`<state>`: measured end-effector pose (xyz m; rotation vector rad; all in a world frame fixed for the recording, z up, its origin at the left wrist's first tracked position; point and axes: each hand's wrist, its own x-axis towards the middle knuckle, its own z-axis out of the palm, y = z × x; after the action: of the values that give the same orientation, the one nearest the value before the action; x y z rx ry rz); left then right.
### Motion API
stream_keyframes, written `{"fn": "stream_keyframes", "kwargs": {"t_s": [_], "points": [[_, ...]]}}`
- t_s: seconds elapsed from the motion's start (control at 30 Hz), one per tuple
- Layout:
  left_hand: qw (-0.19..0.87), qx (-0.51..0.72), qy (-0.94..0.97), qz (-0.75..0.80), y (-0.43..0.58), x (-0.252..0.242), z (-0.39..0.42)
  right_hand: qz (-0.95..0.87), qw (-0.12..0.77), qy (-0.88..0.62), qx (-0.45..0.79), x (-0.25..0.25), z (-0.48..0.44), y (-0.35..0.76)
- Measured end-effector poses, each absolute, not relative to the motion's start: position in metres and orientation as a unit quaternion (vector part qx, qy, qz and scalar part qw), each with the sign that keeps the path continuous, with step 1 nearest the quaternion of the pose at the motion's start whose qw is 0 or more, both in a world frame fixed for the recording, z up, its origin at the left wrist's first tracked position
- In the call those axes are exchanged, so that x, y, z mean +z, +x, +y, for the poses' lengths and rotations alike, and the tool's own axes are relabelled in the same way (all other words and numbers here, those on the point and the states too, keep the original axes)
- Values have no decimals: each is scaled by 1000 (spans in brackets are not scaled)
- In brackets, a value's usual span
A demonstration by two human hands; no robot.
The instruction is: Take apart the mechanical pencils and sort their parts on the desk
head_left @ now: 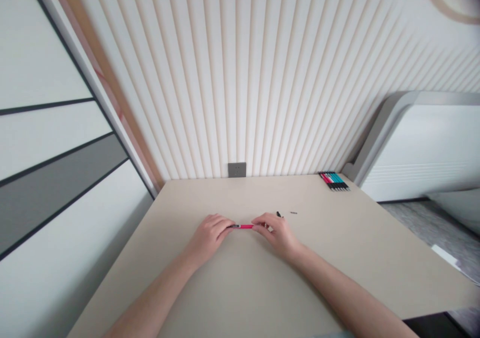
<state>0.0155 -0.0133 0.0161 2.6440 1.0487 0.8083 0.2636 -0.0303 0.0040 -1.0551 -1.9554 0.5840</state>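
Note:
A slim red pen [244, 226] lies level between my two hands, just above the beige table [337, 258]. My left hand [208, 235] pinches its dark left end with closed fingers. My right hand [276, 233] grips the right end, fingers curled round it. Just beyond my right hand lie a small black pen part [278, 214] and a tiny dark piece [293, 212] on the tabletop.
A row of several red and teal pens [334, 180] lies at the table's far right corner. A grey wall socket [237, 169] sits in the ribbed wall behind the table. A white bed frame [423, 148] stands to the right, a panelled wardrobe [45, 168] to the left.

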Motion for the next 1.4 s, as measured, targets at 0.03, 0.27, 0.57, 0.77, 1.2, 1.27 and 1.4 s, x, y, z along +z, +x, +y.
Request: {"fn": "stream_keyframes", "kwargs": {"t_s": [0.03, 0.27, 0.57, 0.77, 1.2, 1.27, 1.4], "points": [[96, 272, 891, 352, 15, 16, -13, -780, 408, -415, 232, 5, -31, 263], [199, 255, 878, 353, 18, 10, -15, -798, 408, -380, 228, 8, -35, 263], [416, 385, 708, 421, 18, 15, -15, -857, 270, -430, 87, 7, -26, 272], [182, 323, 820, 436, 11, 9, -7, -866, 167, -469, 50, 3, -21, 277], [120, 302, 838, 438, 6, 6, -2, -840, 172, -514, -11, 8, -12, 297], [121, 301, 839, 438, 6, 6, -2, -835, 175, -522, -13, 8, -11, 301], [126, 299, 841, 433, 7, 6, -2, -834, 182, -520, -11, 6, -10, 300]]}}
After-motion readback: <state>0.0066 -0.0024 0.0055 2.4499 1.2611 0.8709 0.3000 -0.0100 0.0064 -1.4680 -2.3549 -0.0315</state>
